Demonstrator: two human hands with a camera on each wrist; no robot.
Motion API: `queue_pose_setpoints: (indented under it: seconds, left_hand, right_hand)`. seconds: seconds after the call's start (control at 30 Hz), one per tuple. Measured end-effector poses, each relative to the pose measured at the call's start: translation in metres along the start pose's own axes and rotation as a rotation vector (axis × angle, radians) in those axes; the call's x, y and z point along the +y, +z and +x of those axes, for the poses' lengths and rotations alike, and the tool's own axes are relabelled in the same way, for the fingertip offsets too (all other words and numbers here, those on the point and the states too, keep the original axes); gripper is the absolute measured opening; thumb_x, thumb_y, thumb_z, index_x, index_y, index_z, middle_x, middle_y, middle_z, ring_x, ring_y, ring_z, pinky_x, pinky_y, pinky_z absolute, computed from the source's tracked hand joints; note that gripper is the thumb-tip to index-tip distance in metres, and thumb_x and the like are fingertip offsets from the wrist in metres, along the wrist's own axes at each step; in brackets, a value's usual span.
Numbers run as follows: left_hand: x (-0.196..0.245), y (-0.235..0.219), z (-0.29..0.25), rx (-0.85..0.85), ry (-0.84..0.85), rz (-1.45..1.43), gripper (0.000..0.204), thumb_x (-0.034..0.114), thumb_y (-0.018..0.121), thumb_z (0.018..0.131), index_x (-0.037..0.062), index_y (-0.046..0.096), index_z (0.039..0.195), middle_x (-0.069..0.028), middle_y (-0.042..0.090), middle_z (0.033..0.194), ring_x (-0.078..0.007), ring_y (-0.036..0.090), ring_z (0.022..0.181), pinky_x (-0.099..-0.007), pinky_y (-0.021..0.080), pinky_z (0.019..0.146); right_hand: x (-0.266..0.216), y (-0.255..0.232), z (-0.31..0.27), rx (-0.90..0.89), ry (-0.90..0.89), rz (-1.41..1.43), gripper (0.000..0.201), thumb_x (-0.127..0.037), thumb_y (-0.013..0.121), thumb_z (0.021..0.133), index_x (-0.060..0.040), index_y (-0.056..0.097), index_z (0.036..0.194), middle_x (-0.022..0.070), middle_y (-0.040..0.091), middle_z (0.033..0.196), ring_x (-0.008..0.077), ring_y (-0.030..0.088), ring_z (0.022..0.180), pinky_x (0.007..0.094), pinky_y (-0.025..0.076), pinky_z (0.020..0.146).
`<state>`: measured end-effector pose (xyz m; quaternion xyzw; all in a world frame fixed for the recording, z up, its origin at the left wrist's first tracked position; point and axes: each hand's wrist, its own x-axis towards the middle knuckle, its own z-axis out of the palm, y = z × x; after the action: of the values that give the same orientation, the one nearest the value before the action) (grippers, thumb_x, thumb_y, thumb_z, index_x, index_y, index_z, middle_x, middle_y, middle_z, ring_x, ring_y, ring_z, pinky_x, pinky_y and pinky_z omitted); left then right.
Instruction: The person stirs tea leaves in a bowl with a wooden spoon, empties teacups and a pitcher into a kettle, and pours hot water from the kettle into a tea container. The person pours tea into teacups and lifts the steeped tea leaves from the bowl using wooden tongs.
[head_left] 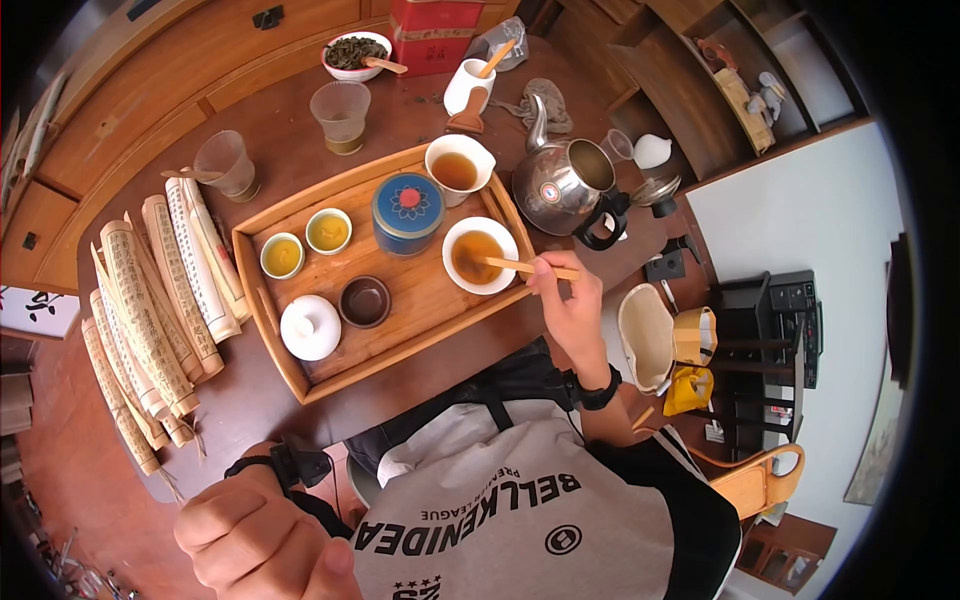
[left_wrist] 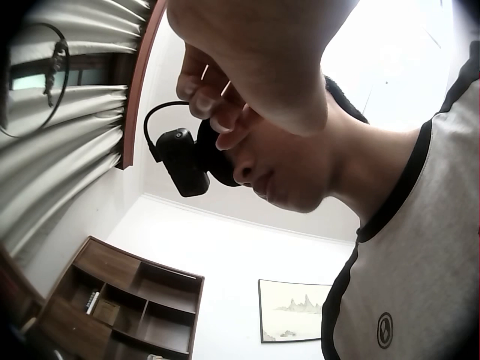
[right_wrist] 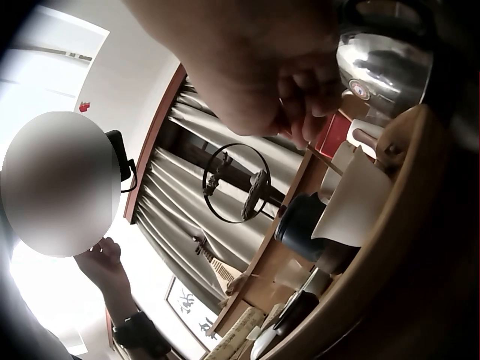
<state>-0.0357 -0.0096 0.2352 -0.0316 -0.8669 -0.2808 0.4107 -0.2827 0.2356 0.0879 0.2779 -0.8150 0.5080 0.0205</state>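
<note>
My right hand [head_left: 567, 305] pinches a slim wooden stick [head_left: 515, 265]. Its far end dips into brown tea in a white bowl [head_left: 505, 228], which stands at the right side of a wooden tray [head_left: 390, 385]. My left hand [head_left: 262, 540] is raised off the table, fingers curled and nothing visible in them. The left wrist view has these fingers [left_wrist: 202, 101] in front of the face. Beside the bowl on the tray are a blue tea canister [head_left: 407, 232] and a white pitcher of tea [head_left: 455, 172].
The tray also bears two small cups of yellow tea [head_left: 328, 232], a dark dish [head_left: 365, 302] and a white lid [head_left: 310, 328]. Rolled bamboo scrolls [head_left: 150, 300] lie left. A steel kettle [head_left: 555, 190] stands right. Behind are clear plastic cups [head_left: 340, 105] and a bowl of tea leaves [head_left: 357, 52].
</note>
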Motion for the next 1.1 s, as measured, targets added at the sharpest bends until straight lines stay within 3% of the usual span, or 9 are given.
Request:
queue_pose_setpoints:
  seconds: [0.13,0.2,0.53,0.6,0.73,0.8,0.83,0.9,1.1]
  left_hand:
    - [-0.006,0.000,0.002,-0.081,-0.056,-0.027,0.020,0.018,0.069,0.065,0.0039,0.056,0.059,-0.0023,0.052,0.055,-0.0201,0.048,0.057,-0.0345,0.054,0.063]
    - [-0.029,0.024,0.017,0.223,0.575,-0.029,0.074,0.057,0.017,0.107,0.0052,0.058,0.073,-0.0019,0.051,0.054,-0.0108,0.050,0.044,-0.0214,0.038,0.039]
    - [-0.021,0.019,0.013,0.217,0.580,-0.035,0.073,0.057,0.018,0.107,0.0060,0.058,0.073,-0.0018,0.051,0.054,-0.0108,0.049,0.044,-0.0212,0.038,0.039]
    - [0.005,0.000,0.001,-0.017,-0.090,-0.025,0.022,0.016,0.068,0.066,0.0044,0.053,0.055,-0.0024,0.052,0.054,-0.0200,0.049,0.056,-0.0332,0.053,0.061]
    - [-0.002,0.004,0.003,-0.043,-0.100,-0.015,0.020,0.021,0.072,0.070,0.0037,0.061,0.069,-0.0024,0.054,0.059,-0.0199,0.050,0.057,-0.0331,0.051,0.058]
    - [-0.027,0.026,0.014,0.212,0.510,-0.013,0.069,0.056,0.021,0.107,0.0092,0.059,0.075,-0.0032,0.052,0.055,-0.0109,0.048,0.043,-0.0220,0.039,0.039]
    - [-0.029,0.024,0.013,0.210,0.509,-0.014,0.069,0.056,0.021,0.107,0.0092,0.059,0.075,-0.0032,0.052,0.055,-0.0109,0.048,0.043,-0.0220,0.039,0.039]
    - [-0.033,0.019,0.011,0.106,0.521,-0.011,0.049,0.049,0.041,0.101,0.0031,0.056,0.111,-0.0048,0.047,0.057,-0.0153,0.042,0.044,-0.0295,0.027,0.041]
    - [-0.022,0.021,0.013,0.050,0.359,0.039,0.035,0.034,0.041,0.101,0.0027,0.055,0.111,-0.0040,0.048,0.057,-0.0158,0.042,0.044,-0.0307,0.030,0.040]
  right_hand:
    - [-0.004,-0.001,0.000,-0.019,-0.003,0.030,0.015,-0.010,0.059,0.102,0.0032,0.065,0.100,0.0052,0.067,0.077,0.0085,0.061,0.068,0.0224,0.049,0.064]
    - [-0.004,-0.002,-0.002,0.017,0.023,0.055,0.011,-0.009,0.063,0.098,0.0010,0.066,0.101,0.0068,0.069,0.077,0.0121,0.065,0.070,0.0254,0.050,0.066]
    - [-0.012,-0.004,-0.002,-0.061,0.051,0.074,0.011,-0.009,0.062,0.099,0.0011,0.066,0.101,0.0062,0.068,0.078,0.0107,0.064,0.069,0.0247,0.050,0.065]
    - [-0.012,0.000,-0.001,-0.052,0.034,0.060,0.011,-0.009,0.062,0.099,0.0013,0.067,0.101,0.0065,0.068,0.078,0.0114,0.065,0.071,0.0256,0.051,0.066]
    - [-0.003,-0.004,-0.001,0.014,0.013,0.001,0.011,-0.009,0.063,0.098,0.0016,0.066,0.101,0.0070,0.069,0.078,0.0121,0.066,0.072,0.0262,0.051,0.067]
    - [-0.003,-0.007,0.000,0.092,0.009,0.013,0.011,-0.009,0.063,0.098,0.0016,0.067,0.101,0.0075,0.069,0.079,0.0125,0.066,0.073,0.0261,0.051,0.069]
    - [-0.003,-0.008,0.001,0.113,0.026,0.015,0.012,-0.009,0.063,0.098,0.0016,0.066,0.101,0.0077,0.070,0.079,0.0124,0.066,0.072,0.0257,0.051,0.069]
    - [-0.001,-0.009,0.001,0.121,0.034,0.028,0.012,-0.009,0.063,0.098,0.0015,0.066,0.101,0.0076,0.069,0.079,0.0123,0.065,0.072,0.0256,0.051,0.069]
    - [-0.001,0.000,0.000,0.037,0.064,0.023,0.013,-0.011,0.063,0.098,0.0008,0.067,0.103,0.0066,0.070,0.081,0.0120,0.065,0.074,0.0248,0.051,0.070]
